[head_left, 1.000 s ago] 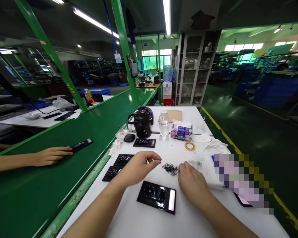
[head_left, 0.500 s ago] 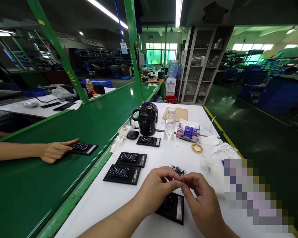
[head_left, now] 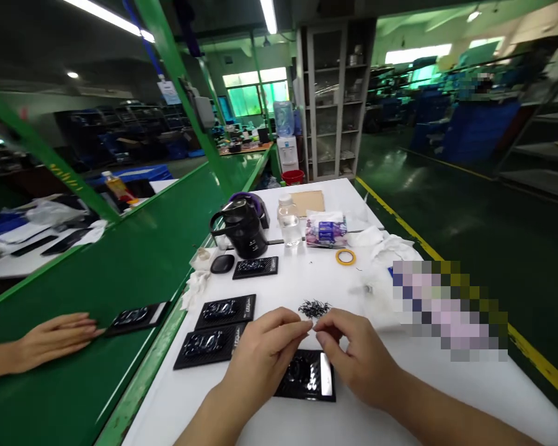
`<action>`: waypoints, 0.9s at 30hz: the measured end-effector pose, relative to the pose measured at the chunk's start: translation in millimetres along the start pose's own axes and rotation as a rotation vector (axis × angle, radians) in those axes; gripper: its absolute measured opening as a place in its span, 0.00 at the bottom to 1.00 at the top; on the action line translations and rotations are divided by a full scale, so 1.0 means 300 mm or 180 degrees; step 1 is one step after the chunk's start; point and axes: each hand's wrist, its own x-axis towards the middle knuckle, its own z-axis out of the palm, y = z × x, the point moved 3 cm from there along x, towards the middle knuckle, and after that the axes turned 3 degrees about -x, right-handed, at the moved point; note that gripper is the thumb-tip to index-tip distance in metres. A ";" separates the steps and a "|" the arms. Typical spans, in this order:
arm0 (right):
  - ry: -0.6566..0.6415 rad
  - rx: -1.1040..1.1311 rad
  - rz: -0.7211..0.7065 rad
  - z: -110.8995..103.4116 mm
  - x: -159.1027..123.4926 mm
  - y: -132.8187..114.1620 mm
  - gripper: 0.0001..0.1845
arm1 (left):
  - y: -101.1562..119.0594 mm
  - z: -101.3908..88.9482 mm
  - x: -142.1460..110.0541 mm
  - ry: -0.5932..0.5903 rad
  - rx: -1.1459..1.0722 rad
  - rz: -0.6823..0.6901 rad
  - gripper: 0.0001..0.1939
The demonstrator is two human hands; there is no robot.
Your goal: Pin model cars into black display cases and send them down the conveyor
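Note:
My left hand [head_left: 267, 344] and my right hand [head_left: 356, 356] meet with fingertips pinched above the white table. Anything between the fingers is too small to make out. Just beyond the fingertips lies a pile of small thin black parts [head_left: 314, 308]. Below my hands is a black plate carrying a dark model car [head_left: 302, 375], partly covered by my left hand. To the left sit two more such plates with cars, a nearer one [head_left: 204, 342] and a farther one [head_left: 223, 310], and another [head_left: 255, 267] stands further back.
A black jug [head_left: 242, 229], a mouse-shaped black object [head_left: 222, 264], a clear bottle [head_left: 289, 220], a tissue pack [head_left: 326, 229] and yellow tape [head_left: 345, 257] stand behind. On the green conveyor [head_left: 167, 241], a co-worker's hand [head_left: 58, 339] is beside another car plate [head_left: 137, 317].
The view has swung to the right. My fingertips have moved slightly apart, uncovering more of the black pile. The co-worker's pointing hand has flattened and drawn back from the car on the conveyor.

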 end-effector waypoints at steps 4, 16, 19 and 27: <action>0.0023 0.0033 0.0185 0.005 0.003 0.005 0.07 | -0.002 0.023 -0.002 -0.0066 0.0430 0.0071 0.13; -0.0082 -0.0395 0.0062 0.002 0.002 -0.006 0.08 | 0.015 0.047 0.000 -0.0112 0.0830 0.0089 0.09; -0.0105 -0.0450 0.0036 0.003 0.003 -0.005 0.08 | 0.011 0.052 -0.002 -0.0146 0.0824 0.0049 0.10; -0.0100 -0.0461 0.0248 0.005 -0.019 0.029 0.08 | 0.031 0.047 0.002 -0.0388 -0.0124 -0.0327 0.15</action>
